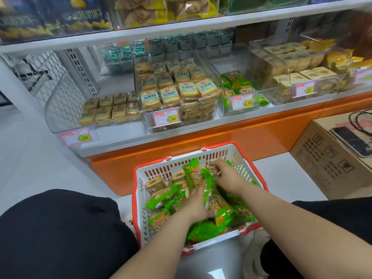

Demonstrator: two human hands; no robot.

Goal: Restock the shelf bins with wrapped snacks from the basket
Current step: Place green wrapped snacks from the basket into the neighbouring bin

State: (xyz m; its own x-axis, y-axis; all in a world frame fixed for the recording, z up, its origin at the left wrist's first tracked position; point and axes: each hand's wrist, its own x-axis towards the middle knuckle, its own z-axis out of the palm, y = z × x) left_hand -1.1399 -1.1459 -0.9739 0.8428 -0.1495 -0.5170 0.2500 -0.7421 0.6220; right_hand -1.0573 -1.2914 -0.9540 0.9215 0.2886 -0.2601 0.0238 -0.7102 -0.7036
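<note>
gathering green packs from the basket [244,158]

inside the basket, the left hand [198,204] grips a green snack pack [216,202], the right hand [227,175] pinches another pack [209,175]; packs look light, crinkly, slippery, so hold mid-body, not the seams

head view — looks forward-down, close over basket [141,198], shelf beyond

Pale glossy floor [30,158], orange shelf base [201,146], white mesh side panel [50,81] — cardboard box [332,164] at right
</note>
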